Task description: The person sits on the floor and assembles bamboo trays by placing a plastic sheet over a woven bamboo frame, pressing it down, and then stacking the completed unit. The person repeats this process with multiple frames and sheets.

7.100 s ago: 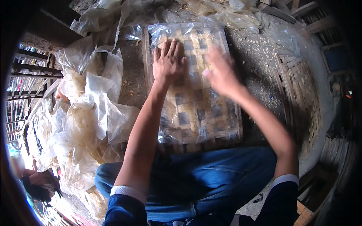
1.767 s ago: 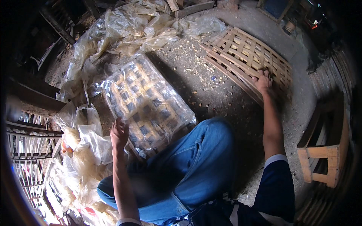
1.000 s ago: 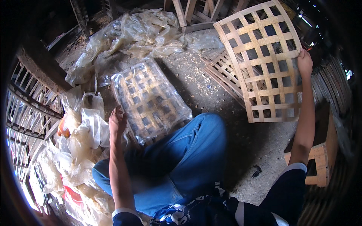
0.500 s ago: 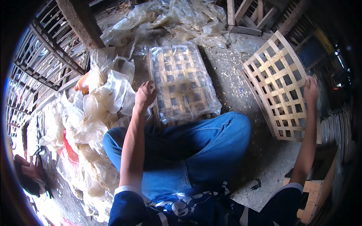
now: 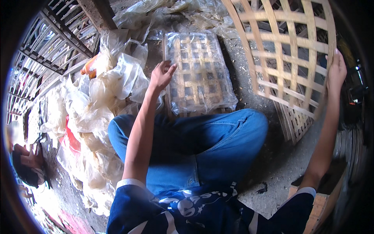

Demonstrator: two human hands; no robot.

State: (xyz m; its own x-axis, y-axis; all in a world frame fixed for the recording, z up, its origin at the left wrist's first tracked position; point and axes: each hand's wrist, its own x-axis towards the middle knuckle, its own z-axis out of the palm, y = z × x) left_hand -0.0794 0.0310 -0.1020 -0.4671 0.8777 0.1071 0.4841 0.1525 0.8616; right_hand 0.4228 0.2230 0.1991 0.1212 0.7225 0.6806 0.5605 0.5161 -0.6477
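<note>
My right hand [image 5: 336, 72] grips the right edge of a woven bamboo lattice tray [image 5: 284, 50], raised and tilted in the air at the upper right. My left hand [image 5: 161, 74] hovers with fingers apart at the left edge of a second lattice tray [image 5: 198, 74], which lies flat on the ground before my knees under a sheet of clear plastic. My legs in blue jeans [image 5: 202, 144] are folded below it.
A heap of crumpled clear plastic sheets [image 5: 97, 105] lies at my left, more plastic [image 5: 163, 9] at the back. Further bamboo trays [image 5: 298, 123] lie stacked on the ground at right. Metal racks [image 5: 50, 43] stand at upper left. Another person [image 5: 25, 167] is at the far left.
My right hand has lifted a lattice tray off the stack at right and swung it up and closer. My left hand has moved from beside the plastic heap to the covered tray's edge.
</note>
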